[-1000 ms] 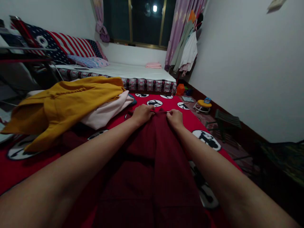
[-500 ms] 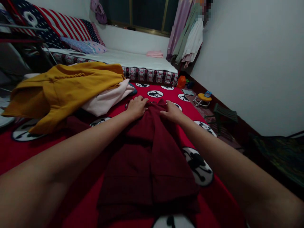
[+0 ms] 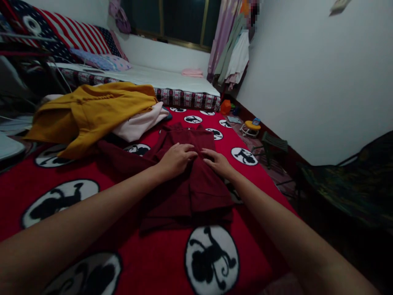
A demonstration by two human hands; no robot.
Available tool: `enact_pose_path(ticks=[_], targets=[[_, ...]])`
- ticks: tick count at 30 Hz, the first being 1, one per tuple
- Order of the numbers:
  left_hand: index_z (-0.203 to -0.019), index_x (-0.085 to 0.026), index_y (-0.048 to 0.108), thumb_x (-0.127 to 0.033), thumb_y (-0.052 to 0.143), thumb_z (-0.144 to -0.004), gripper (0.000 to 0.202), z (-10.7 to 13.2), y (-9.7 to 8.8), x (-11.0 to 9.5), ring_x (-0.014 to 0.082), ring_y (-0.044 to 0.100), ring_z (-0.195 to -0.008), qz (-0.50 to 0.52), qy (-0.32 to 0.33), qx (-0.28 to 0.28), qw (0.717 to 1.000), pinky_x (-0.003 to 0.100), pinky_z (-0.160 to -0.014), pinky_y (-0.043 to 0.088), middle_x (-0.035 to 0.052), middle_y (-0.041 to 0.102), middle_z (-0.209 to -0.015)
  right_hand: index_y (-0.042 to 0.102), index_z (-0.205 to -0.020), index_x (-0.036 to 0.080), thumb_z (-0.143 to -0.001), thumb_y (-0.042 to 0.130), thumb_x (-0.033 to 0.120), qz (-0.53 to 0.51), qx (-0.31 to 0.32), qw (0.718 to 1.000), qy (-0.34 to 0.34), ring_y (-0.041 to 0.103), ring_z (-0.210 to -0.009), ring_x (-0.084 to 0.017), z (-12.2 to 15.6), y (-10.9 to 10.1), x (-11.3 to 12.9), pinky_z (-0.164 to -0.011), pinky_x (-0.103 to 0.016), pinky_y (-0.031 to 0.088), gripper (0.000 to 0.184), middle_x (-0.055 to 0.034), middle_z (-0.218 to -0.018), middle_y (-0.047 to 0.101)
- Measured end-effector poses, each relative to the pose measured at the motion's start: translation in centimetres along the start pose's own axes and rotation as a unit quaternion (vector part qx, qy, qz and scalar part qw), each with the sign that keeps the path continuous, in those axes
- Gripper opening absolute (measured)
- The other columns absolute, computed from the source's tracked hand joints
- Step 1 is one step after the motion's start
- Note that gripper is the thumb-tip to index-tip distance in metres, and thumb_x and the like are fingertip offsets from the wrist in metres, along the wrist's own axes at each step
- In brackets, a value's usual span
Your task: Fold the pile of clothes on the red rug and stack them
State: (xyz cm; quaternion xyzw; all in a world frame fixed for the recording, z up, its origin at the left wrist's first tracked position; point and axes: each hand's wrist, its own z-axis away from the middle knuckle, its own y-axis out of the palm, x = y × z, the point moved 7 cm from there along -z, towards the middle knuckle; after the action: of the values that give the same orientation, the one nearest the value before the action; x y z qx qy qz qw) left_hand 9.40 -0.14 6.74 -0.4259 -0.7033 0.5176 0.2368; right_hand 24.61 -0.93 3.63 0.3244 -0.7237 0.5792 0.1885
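A maroon jacket (image 3: 207,192) lies on the red bedspread (image 3: 138,262), its hem toward me and a line running down the middle of its front. One sleeve (image 3: 123,159) stretches out to the left. My left hand (image 3: 178,159) rests palm down on the jacket's front, fingers extended and slightly bent, just left of the middle line. Across from it, my right hand (image 3: 217,163) lies on the right half with fingers loosely apart, pointing inward. Between the fingertips there is a small gap. The jacket's right sleeve is hidden.
Left of the jacket are a mustard-yellow garment (image 3: 113,106) and a pale pink one (image 3: 138,125) in a heap. Beyond stands a second bed (image 3: 153,76). To the right are a yellow stool (image 3: 251,126), a dark folding stool (image 3: 273,141) and a camouflage chair (image 3: 344,180).
Both my hands have moved from the collar end toward me, onto the middle of the jacket's front. The view has shifted, so the jacket lies farther off and more bedspread shows.
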Motion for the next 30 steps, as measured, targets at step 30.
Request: enact_pose_path(ticks=[30], targets=[[-0.052, -0.02, 0.038, -0.063, 0.032, -0.091, 0.059, -3.0, 1.1, -3.6, 0.0099, 0.039, -0.049, 0.43, -0.035, -0.276, 0.859, 0.025, -0.053, 0.034, -0.0024, 0.041, -0.051, 0.059, -0.081, 0.02, -0.08, 0.053, 0.023, -0.04, -0.205, 0.975, 0.079, 0.061, -0.069, -0.016, 14.7, -2.7, 7.4, -0.065, -0.026, 0.048, 0.006, -0.0022, -0.078, 0.065]])
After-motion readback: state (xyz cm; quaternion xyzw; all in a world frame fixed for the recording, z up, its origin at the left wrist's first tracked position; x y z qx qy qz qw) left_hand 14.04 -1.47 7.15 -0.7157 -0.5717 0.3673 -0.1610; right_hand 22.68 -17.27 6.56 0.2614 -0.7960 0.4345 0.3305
